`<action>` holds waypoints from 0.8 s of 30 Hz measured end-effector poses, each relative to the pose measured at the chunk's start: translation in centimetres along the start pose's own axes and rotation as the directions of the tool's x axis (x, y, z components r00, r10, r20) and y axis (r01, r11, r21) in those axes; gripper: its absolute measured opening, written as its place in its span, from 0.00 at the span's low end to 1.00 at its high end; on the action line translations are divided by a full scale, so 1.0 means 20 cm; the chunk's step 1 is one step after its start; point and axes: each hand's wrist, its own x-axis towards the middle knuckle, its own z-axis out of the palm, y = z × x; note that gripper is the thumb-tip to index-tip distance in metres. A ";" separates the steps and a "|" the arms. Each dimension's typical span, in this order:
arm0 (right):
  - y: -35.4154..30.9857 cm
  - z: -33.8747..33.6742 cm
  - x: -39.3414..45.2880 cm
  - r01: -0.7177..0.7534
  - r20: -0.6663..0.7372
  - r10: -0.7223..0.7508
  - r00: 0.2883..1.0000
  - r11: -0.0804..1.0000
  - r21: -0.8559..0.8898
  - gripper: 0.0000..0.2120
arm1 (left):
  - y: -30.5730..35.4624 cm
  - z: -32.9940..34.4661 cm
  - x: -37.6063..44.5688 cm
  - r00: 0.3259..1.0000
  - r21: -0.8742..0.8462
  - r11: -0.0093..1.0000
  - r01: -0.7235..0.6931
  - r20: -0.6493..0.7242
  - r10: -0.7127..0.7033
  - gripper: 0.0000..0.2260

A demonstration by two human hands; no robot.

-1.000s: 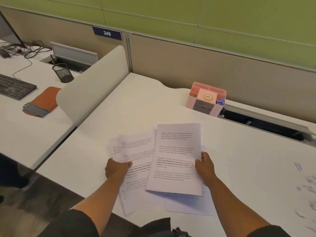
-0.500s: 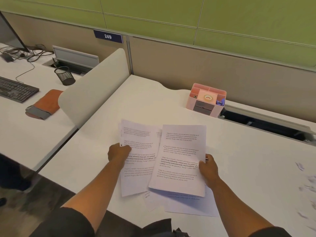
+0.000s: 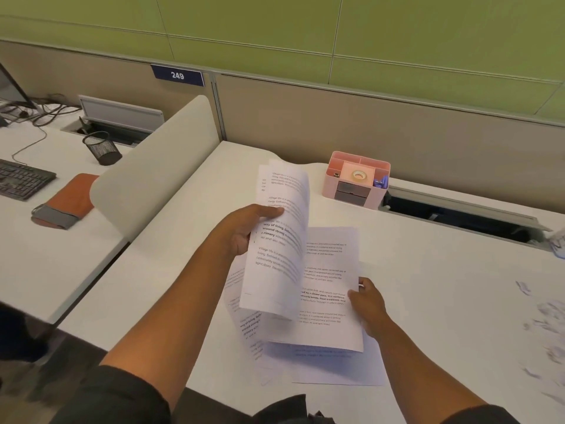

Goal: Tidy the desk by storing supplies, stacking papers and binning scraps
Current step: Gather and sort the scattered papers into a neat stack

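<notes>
Two hands on paper: left hand, arm stretched fwd, pinches curled white printed sheets raised off white bench. Right hand grips edge of flat printed stack w/ fingers closed, resting on bench.

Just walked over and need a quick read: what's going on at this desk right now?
A person is gathering printed papers. The left hand holds a few lifted sheets above the desk; the right hand grips the edge of the sheets on the desk. Paper scraps lie at the right. A pink organizer sits at the back.
</notes>
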 end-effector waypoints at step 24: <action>-0.07 -0.27 -0.02 -0.062 0.214 -0.020 0.977 0.928 0.367 0.14 | -0.45 0.20 0.35 0.994 0.261 0.965 -0.014 -0.097 0.040 0.23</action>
